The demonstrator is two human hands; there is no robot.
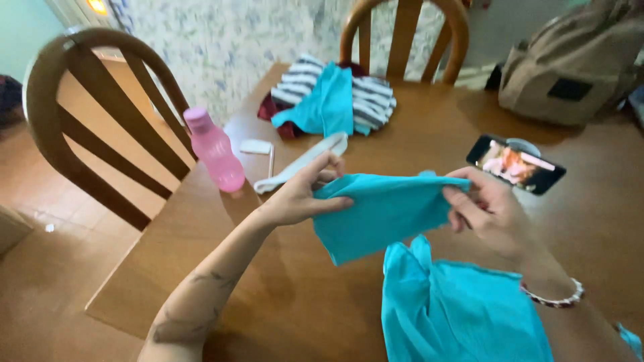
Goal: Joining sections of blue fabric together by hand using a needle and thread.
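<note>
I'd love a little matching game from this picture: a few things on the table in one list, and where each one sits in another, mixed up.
Things:
1. pink bottle
2. phone
3. striped clothes pile
4. turquoise cloth

Places:
A. held up between the left hand and the right hand
B. at the table's left edge, next to the empty chair
C. at the far side of the table, in front of another chair
D. propped up with its screen lit, beyond the right hand

Pairs: 1-B, 2-D, 3-C, 4-A
</note>
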